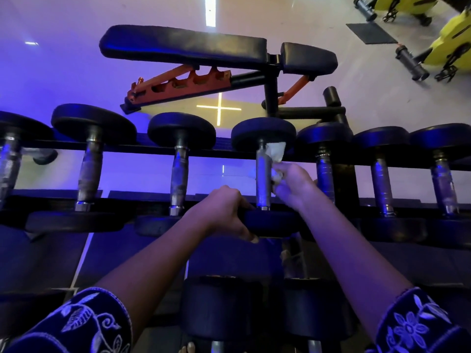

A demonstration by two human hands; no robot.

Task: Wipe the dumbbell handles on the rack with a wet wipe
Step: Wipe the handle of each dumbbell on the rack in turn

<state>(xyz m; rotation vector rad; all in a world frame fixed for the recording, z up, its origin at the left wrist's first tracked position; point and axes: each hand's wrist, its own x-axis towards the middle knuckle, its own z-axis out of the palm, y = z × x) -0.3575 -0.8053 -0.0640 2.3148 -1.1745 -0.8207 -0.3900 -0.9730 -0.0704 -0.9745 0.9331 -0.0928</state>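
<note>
Two hands are in on the same dumbbell (265,221), fourth from the left on the top row! The right hand (293,187) has its fingers bunched around the wet wipe (276,152), pressing it to the right side of the steel handle (262,177). The white wipe runs up from the fingers, and its loose end reaches the underside of the far head. The left hand (224,210) is clamped on the near head of that dumbbell, fingers curled over the top edge and thumb tucked beneath. Both forearms come up from the bottom of the view out of dark sleeves (84,324) stitched with pale flowers and leaves.

Widening out, the dumbbell lies across the black rack (142,145), handle pointing away from the camera, each head over a rail. Three neighbours (179,174) sit to its left, three more to its right, all lying the same way, all bathed in blue-violet light. Lower down, between the arms, the black heads of another row (219,307) show.

Beyond the rack stands a padded weight bench (183,44), black cushions on a black frame with an orange notched bracket (178,85). A glowing yellow cross (219,108) shines on the pale floor beneath it. Far top right, yellow machines (453,42) and a dark mat (370,33).
</note>
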